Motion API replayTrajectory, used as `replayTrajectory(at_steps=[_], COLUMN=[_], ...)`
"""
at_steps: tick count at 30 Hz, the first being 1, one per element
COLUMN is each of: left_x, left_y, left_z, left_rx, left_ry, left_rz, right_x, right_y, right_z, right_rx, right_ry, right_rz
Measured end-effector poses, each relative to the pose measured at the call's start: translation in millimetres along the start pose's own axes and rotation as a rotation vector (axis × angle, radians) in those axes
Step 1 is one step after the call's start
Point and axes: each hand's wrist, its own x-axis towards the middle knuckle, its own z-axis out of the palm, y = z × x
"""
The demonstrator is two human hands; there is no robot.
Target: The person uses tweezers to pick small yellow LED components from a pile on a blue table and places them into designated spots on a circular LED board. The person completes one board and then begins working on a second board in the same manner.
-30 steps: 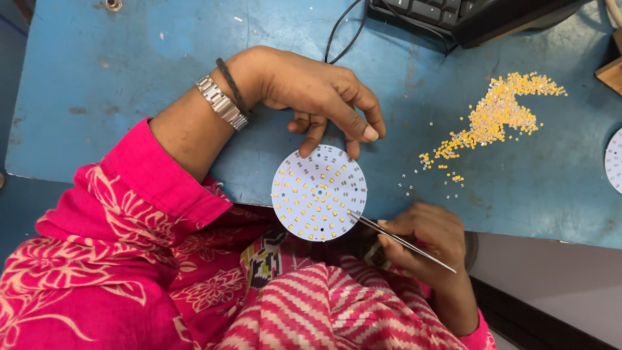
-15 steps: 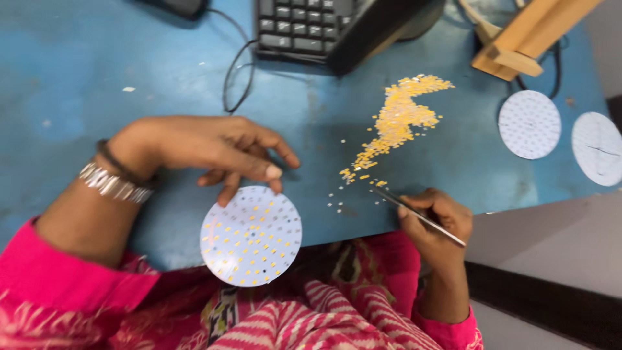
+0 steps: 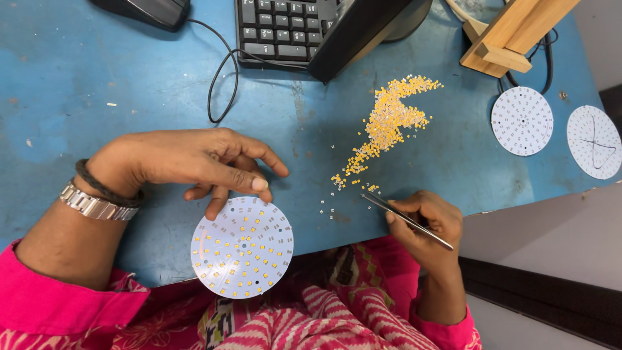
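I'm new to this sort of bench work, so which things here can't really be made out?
Head view:
- Tweezers: rear end hidden in the right hand.
- Keyboard: cut off by the top edge, partly under a dark stand.
- Loose yellow chips: too small to show detail.
- Left hand palm: faces the table.

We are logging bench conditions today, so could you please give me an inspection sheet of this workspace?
Surface: blue table, scuffed and stained.
Job's things: round white board at the near edge, partly filled with yellow chips; loose chip pile; tweezers.
Clutter: two more boards at the right; wooden stand; keyboard; mouse.
Grippers: left hand fingertips touch the board's rim; right hand pinches the tweezers, tips near the pile's stray chips.
Cables: black cable loops from the mouse.
Surroundings: grey floor at right; pink patterned clothing below.
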Motion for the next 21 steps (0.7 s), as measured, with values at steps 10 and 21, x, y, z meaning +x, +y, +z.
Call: replayTrajectory(at_steps=[10,21], left_x=[-0.6,-1.2], left_y=[5.7,7.8], left_z=[1.2,2.1], left_rx=[0.002,0.000], left_ry=[0.016,0.020], left_rz=[-0.034,-0.037], right_x=[-1.4,-3.9], right_y=[-0.5,-1.4], right_z=[0.3,4.9], right_rx=[0.034,0.062], right_ry=[0.008,0.031], right_rz=[0.056,0.088])
